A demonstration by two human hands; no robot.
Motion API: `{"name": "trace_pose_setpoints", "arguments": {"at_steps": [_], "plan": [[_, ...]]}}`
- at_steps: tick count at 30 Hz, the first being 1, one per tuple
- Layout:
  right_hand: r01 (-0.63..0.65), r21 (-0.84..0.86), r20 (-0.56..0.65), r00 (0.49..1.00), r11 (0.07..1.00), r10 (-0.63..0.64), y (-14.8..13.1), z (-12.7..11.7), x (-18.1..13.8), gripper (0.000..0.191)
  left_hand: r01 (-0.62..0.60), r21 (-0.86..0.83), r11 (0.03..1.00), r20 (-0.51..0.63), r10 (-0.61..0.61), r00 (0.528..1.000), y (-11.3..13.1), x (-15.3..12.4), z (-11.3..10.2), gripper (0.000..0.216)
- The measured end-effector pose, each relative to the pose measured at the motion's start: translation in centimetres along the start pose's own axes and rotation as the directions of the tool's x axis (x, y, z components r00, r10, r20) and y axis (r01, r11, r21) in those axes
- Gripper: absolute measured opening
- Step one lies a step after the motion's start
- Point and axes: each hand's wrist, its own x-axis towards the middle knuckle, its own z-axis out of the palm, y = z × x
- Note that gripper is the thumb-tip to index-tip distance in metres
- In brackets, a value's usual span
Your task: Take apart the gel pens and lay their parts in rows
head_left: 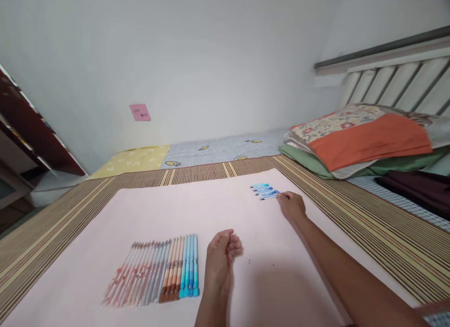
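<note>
My right hand (293, 205) reaches to the far right of a pale pink sheet (176, 210). Its thumb and fingers close on the blue end of a white-and-blue pen (270, 196), the nearest in a small group. Several similar pens (260, 187) lie just beyond it, their dark tips pointing left. My left hand (223, 252) is held above the sheet's near middle, fingers loosely curled in and nothing visible in them. Left of it lies a neat row of pens: pink-and-clear ones (130, 275), grey ones (154, 273), orange-and-brown ones (173, 271) and blue ones (190, 266).
The sheet lies on a striped mat (70, 224). Folded cloths with an orange panel (372, 142) are stacked at the right, near a white radiator (397, 85). Dark folded fabric (418, 189) lies in front. A pink note (139, 112) is stuck to the wall.
</note>
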Motion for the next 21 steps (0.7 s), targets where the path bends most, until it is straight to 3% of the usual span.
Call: {"name": "trace_pose_setpoints", "arguments": {"at_steps": [8, 14, 21], "plan": [[-0.115, 0.031, 0.091, 0.99, 0.993, 0.112, -0.2, -0.1, 1.4, 0.026, -0.054, -0.004, 0.999, -0.032, 0.054, 0.998, 1.0, 0.5, -1.0, 0.041], [-0.15, 0.015, 0.123, 0.981, 0.989, 0.147, 0.3, 0.4, 1.8, 0.014, -0.055, -0.015, 0.998, -0.05, 0.054, 0.997, 1.8, 0.8, -1.4, 0.023], [-0.101, -0.026, 0.145, 0.984, 0.995, 0.103, 1.1, -0.7, 2.5, 0.009, -0.076, -0.031, 0.997, -0.127, 0.072, 0.989, 3.8, 0.6, -1.6, 0.007]]}}
